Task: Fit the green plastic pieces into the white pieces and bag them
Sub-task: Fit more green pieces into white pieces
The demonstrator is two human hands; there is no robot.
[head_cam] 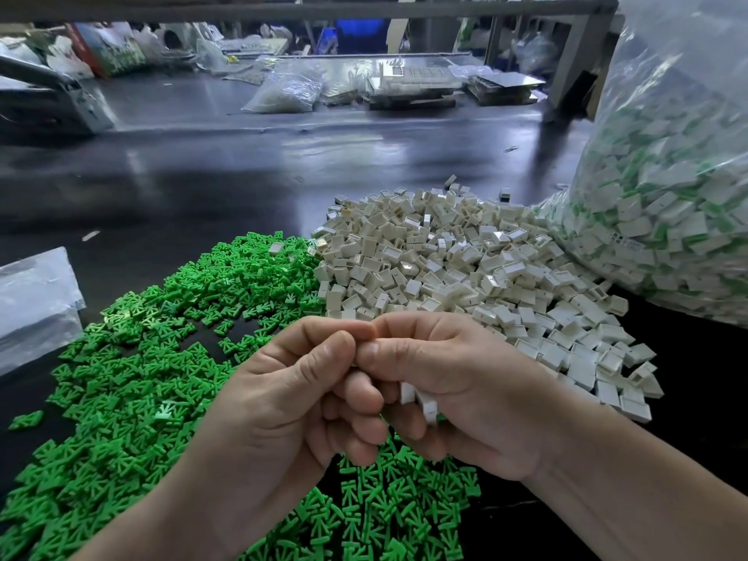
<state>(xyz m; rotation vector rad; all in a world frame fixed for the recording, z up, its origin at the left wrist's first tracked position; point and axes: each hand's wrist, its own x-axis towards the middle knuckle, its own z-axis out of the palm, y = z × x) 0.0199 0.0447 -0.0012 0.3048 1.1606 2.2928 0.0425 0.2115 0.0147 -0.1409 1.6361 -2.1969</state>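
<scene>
A wide heap of green plastic pieces (170, 358) covers the dark table at the left and front. Beside it, to the right, lies a heap of white pieces (465, 269). My left hand (291, 402) and my right hand (457, 394) meet above the heaps, fingertips pressed together around something small that the fingers hide. My right hand also holds white pieces (421, 400) in its curled lower fingers. A big clear bag (672, 196) full of fitted white-and-green pieces stands at the right.
A flat clear plastic bag (32, 301) lies at the left edge. Across the dark table (202, 176), far back, are a bag of small parts (283, 93), stacked trays (409, 87) and clutter.
</scene>
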